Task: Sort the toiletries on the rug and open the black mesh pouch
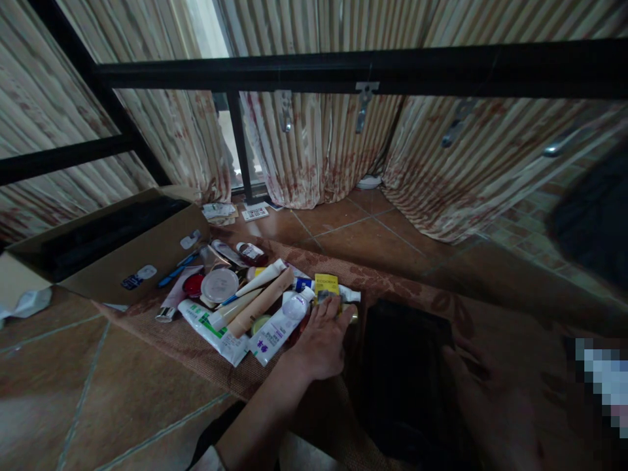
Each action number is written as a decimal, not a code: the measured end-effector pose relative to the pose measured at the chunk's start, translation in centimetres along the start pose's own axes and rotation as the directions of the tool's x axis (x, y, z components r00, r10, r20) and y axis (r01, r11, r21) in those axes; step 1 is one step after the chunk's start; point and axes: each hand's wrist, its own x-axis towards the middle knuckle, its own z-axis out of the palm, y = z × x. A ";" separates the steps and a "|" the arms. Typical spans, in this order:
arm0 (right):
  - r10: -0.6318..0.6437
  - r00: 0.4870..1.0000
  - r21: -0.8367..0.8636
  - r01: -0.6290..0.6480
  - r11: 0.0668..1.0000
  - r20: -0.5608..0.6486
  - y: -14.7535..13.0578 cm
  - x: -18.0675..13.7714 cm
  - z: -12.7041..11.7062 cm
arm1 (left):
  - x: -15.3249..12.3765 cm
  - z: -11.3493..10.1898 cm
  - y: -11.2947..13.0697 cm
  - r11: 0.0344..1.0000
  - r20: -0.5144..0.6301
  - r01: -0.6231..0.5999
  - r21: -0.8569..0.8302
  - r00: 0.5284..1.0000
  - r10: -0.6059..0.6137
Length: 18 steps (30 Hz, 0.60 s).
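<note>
Right hand (483,383): resting flat, fingers spread, on the right edge of the black bag (407,373); gripping nothing.
Black bag: lying open on the brown mat (196,347), nearest the camera, between both hands.
Left hand (321,340): reaching out just left of the black bag, fingers loosely spread, fingertips touching a small dark item at the pile's near edge; whether it is pinching that item, cannot tell.
Yellow box (326,284): sitting just beyond the left hand's fingertips, left of the bag.
White tube (275,330): lying beside the left hand, further left of the bag.
Beige tube (260,302): lying slanted across the pile, left of the bag.
Round lidded jar (219,285): sitting further left in the pile.
Cardboard box (108,245): standing open, well left of the bag, beyond the mat.
Curtains (324,150): hanging far behind the bag, beyond black rails (363,69).
</note>
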 end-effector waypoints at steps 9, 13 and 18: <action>0.056 0.998 0.008 -0.057 0.998 0.029 -0.2 -0.1 -0.2 | 0.3 0.4 0.9 0.998 -0.012 0.057 0.019 0.998 -0.056; 0.015 1.000 0.041 -0.015 0.999 0.009 -0.2 0.0 0.0 | 0.4 0.6 1.1 0.998 -0.070 0.062 0.031 0.996 -0.059; -0.005 1.000 -0.005 0.005 1.000 -0.003 0.1 0.0 0.0 | 0.7 1.0 0.9 0.996 -0.181 0.093 0.007 0.979 -0.091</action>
